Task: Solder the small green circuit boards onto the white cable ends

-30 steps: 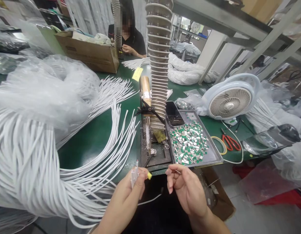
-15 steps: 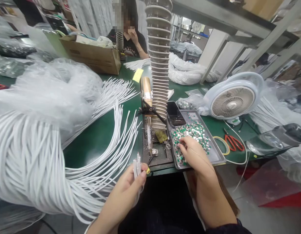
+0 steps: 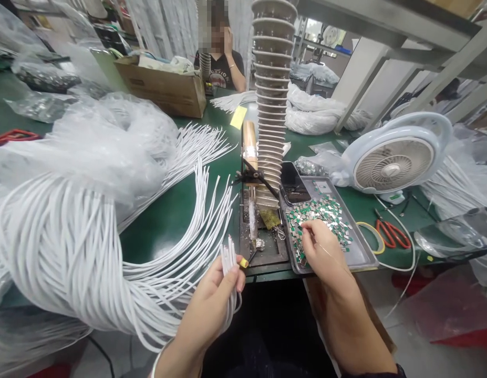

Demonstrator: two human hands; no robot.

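Just left of the metal tray (image 3: 363, 252), the left hand (image 3: 209, 304) grips white cables (image 3: 229, 273); the right hand (image 3: 324, 252) pinches closed over the tray's tabs (image 3: 322, 215).

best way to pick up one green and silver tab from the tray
Take a tab from the loose edge of the pile in the tray, coming down from above and pinching its two opposite edges. They're small, flat and overlapping, so edge pieces likely lift free.

Left hand (image 3: 209, 307) curled shut low at centre, thumb on top, left forearm (image 3: 174, 357) rising from the bottom edge; right hand (image 3: 324, 252) reaching forward palm down, fingertips (image 3: 308, 229) pinched, right forearm (image 3: 355, 331) angled in from lower right, hands apart.
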